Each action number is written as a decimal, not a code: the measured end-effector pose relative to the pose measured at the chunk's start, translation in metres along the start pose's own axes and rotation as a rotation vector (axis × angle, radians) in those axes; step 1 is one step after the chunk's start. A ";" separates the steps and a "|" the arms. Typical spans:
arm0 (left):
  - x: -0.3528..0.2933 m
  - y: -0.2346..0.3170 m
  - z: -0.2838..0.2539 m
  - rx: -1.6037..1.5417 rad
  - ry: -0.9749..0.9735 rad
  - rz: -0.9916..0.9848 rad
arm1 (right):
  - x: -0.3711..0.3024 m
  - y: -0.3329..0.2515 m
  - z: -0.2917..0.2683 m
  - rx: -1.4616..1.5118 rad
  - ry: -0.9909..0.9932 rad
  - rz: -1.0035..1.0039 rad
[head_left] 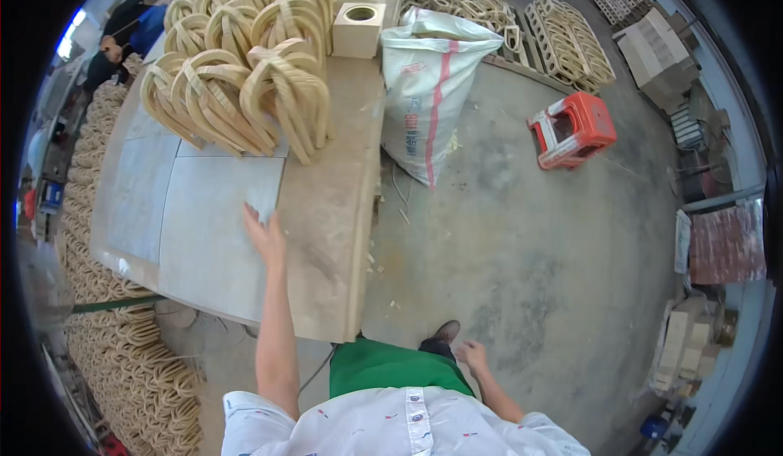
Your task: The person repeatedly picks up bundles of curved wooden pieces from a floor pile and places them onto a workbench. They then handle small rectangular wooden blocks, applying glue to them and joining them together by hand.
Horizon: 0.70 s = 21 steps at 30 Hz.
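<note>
My left hand (266,234) reaches over the table (214,244), its fingers apart and nothing in them. It is over the pale sheet near the edge of a brown board (322,236); whether it touches the surface I cannot tell. Beyond it, several curved, light-wood frames (214,101) stand packed together on the far part of the table. The nearest to that hand is a crossed, arched frame (287,101). Low beside my green apron, my right hand (471,355) hangs over the floor, loosely spread and holding nothing.
Two wooden boxes with round holes (357,32) sit at the table's far right corner. Next to it stands a white woven sack (428,89). A red plastic stool (572,131) is on the floor at right. Piled wooden loops (134,374) line the left; a person's hand (112,50) shows far left.
</note>
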<state>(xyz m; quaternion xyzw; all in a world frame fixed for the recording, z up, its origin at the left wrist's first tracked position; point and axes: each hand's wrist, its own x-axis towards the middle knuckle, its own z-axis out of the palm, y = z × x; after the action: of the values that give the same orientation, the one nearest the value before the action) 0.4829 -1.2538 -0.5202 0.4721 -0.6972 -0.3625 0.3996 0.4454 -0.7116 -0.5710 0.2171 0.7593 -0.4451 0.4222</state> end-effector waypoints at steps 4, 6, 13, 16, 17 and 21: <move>-0.151 0.099 0.023 -0.117 -0.253 -0.100 | 0.053 0.089 -0.137 0.146 0.182 0.082; -0.224 0.106 0.024 -0.063 -0.459 -0.158 | 0.045 0.135 -0.171 0.190 0.165 0.093; -0.338 0.103 0.110 0.287 -0.813 -0.307 | 0.051 0.130 -0.252 0.183 0.096 0.180; -0.371 0.093 0.114 0.494 -1.044 -0.480 | 0.094 0.117 -0.277 0.130 0.097 0.159; -0.382 0.081 0.112 0.524 -1.115 -0.546 | 0.109 0.104 -0.282 0.116 0.111 0.154; -0.422 0.013 0.124 0.853 -1.302 -0.544 | 0.159 0.020 -0.293 0.107 0.020 0.013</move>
<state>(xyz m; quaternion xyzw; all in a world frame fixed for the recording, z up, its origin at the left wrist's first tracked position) 0.4658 -0.8338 -0.6517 0.4310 -0.7285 -0.3517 -0.3998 0.2407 -0.4572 -0.6412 0.2489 0.7369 -0.4802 0.4055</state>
